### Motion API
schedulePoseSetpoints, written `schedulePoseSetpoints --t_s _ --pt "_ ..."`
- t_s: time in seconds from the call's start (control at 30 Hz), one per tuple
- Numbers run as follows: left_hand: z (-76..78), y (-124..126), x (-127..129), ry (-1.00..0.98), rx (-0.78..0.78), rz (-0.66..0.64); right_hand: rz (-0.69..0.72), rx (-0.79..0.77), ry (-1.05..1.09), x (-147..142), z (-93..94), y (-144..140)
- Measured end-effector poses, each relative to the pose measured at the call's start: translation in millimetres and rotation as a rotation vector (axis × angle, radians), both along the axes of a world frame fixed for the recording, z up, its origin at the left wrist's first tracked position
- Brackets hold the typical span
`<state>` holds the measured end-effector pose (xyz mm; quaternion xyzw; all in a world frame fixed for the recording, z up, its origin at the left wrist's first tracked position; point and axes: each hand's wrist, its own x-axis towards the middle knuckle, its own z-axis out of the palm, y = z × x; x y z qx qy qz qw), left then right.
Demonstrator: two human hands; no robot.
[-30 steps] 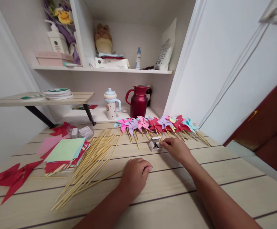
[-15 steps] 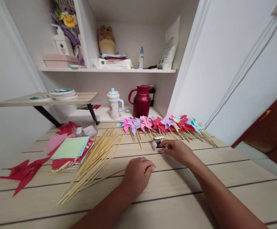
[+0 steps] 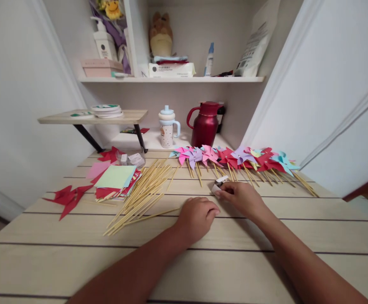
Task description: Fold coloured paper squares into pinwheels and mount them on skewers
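**Fingertips on a small box, pinwheels lined up behind**

My right hand [image 3: 242, 198] reaches forward across the pale wooden table [image 3: 266, 236], palm down, forearm running in from the lower right, its fingers curled over the near edge of a small white box [image 3: 219, 185]. The fingertips touch the box; whether they actually pinch it I cannot tell. The box sits on the table just in front of the row of paper pinwheels [image 3: 234, 158], close to their stick ends.

My left hand [image 3: 198, 217] rests knuckles-up on the table beside the right, fingers folded loosely under into a soft fist with nothing visible in it. Its forearm comes in from the bottom edge, angled toward the right hand.

To the left of that hand lies a fanned bundle of bamboo sticks [image 3: 141, 196], and beyond it a stack of coloured paper squares [image 3: 115, 181] with red cut pieces [image 3: 68, 196] scattered nearby. At the back stand a red jug [image 3: 205, 123] and a spouted cup [image 3: 167, 126].
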<state>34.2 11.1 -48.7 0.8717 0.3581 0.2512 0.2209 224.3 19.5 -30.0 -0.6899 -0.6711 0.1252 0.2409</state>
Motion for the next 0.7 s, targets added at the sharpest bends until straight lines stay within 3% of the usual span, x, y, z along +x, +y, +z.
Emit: schedulePoseSetpoints --t_s 0.17,0.4,0.53,0.7 --pt "0.6 0 -1 0.009 0.008 0.000 0.065 0.016 0.146 -11 5.1 -4" --pt "5.0 -1 -2 0.042 -0.025 -0.005 0.016 -0.014 0.158 15 19.2 -10" --pt "8.5 -4 -2 0.086 -0.008 0.001 0.119 -0.090 0.094 15 13.3 -9" --pt "6.8 -4 -2 0.083 0.022 0.001 0.258 -0.044 0.152 -5 9.2 -10"
